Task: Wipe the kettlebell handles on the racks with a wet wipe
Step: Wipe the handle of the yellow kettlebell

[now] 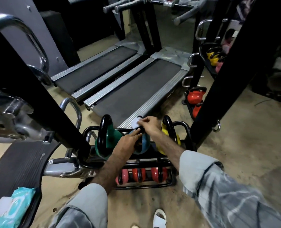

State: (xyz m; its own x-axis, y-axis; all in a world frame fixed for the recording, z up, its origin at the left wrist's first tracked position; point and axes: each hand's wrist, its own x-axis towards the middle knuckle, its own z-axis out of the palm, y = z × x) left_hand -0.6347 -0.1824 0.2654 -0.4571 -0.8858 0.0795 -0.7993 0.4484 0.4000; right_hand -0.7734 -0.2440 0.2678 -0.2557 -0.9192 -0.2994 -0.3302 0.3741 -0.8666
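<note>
Grey sleeves (207, 181) at bottom edge, both forearms reaching forward over the black kettlebell rack (154, 183). Wipes pack (13, 206), teal, flap open, lies on a dark ribbed pad (16, 163) left of the rack. Lower rack tier: pink and red kettlebells (140, 174) in a row. Upper tier: green kettlebell (106, 140) at left, blue kettlebell (142, 143) in the middle, yellow kettlebell (168, 137) at right. Left hand (128, 142) rests on the blue kettlebell body, fingers straight, not curled round it. Right hand (148, 125) pinches a white wet wipe (135, 123) against the black handle of the blue kettlebell, fingers curled. Beyond the rack, two treadmills (136, 89) side by side. Right of the rack, second rack with red kettlebell (194, 97).
</note>
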